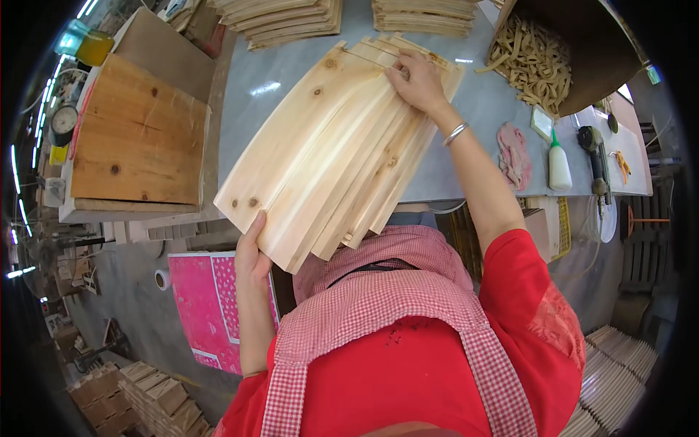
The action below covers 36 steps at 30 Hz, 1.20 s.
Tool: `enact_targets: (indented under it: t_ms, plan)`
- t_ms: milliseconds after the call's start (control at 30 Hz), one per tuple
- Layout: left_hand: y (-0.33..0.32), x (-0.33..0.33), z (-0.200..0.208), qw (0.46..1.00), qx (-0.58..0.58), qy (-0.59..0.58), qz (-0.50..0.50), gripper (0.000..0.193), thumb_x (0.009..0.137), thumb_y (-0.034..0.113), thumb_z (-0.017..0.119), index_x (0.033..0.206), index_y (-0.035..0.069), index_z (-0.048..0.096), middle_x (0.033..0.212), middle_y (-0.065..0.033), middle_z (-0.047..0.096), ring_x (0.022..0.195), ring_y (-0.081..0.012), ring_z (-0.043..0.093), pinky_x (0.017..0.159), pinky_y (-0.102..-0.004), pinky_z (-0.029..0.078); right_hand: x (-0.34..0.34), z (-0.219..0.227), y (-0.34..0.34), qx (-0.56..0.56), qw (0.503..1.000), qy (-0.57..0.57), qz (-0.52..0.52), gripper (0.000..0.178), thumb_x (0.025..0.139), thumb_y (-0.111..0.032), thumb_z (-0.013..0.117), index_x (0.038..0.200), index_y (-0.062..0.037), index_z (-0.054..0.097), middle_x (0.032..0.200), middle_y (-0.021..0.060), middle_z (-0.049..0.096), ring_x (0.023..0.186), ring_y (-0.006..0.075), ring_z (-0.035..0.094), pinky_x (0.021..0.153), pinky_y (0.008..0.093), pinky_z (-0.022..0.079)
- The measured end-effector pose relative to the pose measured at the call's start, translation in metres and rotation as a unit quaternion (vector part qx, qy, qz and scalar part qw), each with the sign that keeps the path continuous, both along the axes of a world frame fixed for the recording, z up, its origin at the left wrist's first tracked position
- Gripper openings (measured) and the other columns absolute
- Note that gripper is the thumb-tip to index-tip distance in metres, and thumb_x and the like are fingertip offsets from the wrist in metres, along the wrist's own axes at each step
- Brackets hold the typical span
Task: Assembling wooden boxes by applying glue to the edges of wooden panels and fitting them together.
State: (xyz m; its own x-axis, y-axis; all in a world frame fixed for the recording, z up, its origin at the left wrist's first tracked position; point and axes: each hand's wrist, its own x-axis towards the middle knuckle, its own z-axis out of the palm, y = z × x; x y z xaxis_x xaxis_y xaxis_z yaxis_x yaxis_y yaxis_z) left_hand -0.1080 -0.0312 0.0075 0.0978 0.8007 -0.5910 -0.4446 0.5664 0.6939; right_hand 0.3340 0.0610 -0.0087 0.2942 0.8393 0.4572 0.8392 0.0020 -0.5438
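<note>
One fan of pale wooden boards (328, 138) is held slantwise over the table (255, 109), its lower ends carried past the near edge, toward the apron; at least four stepped board ends can be counted there. The lower left corner is gripped by the left hand (253, 251), its thumb laid on the top face and its other fingers hidden beneath. The right hand (419, 80) is placed at the far ends, its fingers bent against the wood; whether a board is pinched between them cannot be told.

Two stacks of boards (284, 20) are set along the table's far edge. One cardboard box (593, 54) of tan strips (535, 65) is seen by the far right corner. Toward the right edge are laid one pink cloth (514, 154), one white bottle (559, 169) with a green tip, and one dark power tool (595, 160).
</note>
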Motion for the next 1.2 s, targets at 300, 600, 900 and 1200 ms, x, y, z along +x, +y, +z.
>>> enact_targets:
  t_ms: [300, 600, 900, 1200]
  plan:
    - [-0.008, 0.010, 0.004, 1.000, 0.007, 0.022, -0.002, 0.055, 0.092, 0.011, 0.068, 0.139, -0.004, 0.044, 0.134, -0.0183, 0.056, 0.121, -0.0292, 0.057, 0.103, -0.0405, 0.049, 0.007, -0.007, -0.004, 0.040, 0.999, -0.024, -0.005, 0.034, 0.085, -0.037, 0.065, 0.094, -0.0051, 0.072, 0.126, 0.0152, 0.063, 0.111, 0.0360, 0.059, 0.101, 0.0454, 0.041]
    - [-0.010, 0.015, 0.008, 1.000, 0.002, 0.026, 0.001, 0.055, 0.093, 0.012, 0.068, 0.139, -0.005, 0.044, 0.133, -0.0190, 0.056, 0.122, -0.0299, 0.057, 0.103, -0.0410, 0.049, 0.009, -0.004, -0.005, 0.029, 0.999, 0.003, 0.018, 0.031, 0.085, -0.035, 0.067, 0.089, -0.0034, 0.067, 0.096, 0.0146, 0.067, 0.092, 0.0350, 0.061, 0.085, 0.0424, 0.048]
    - [-0.010, 0.013, 0.005, 0.999, -0.003, 0.051, 0.012, 0.056, 0.092, 0.011, 0.069, 0.139, -0.005, 0.044, 0.134, -0.0192, 0.056, 0.122, -0.0289, 0.057, 0.103, -0.0399, 0.049, 0.007, 0.002, -0.006, 0.017, 1.000, 0.016, 0.019, 0.030, 0.087, -0.033, 0.068, 0.090, -0.0037, 0.066, 0.099, 0.0135, 0.067, 0.093, 0.0328, 0.059, 0.087, 0.0413, 0.047]
    - [-0.004, 0.025, 0.026, 0.785, 0.279, 0.551, 0.038, 0.055, 0.095, 0.018, 0.066, 0.140, -0.002, 0.041, 0.143, -0.0209, 0.044, 0.132, -0.0320, 0.044, 0.107, -0.0418, 0.037, 0.003, -0.013, -0.010, 0.088, 0.996, 0.014, 0.017, 0.025, 0.089, -0.030, 0.067, 0.093, -0.0055, 0.068, 0.115, 0.0114, 0.066, 0.109, 0.0331, 0.058, 0.096, 0.0425, 0.042]
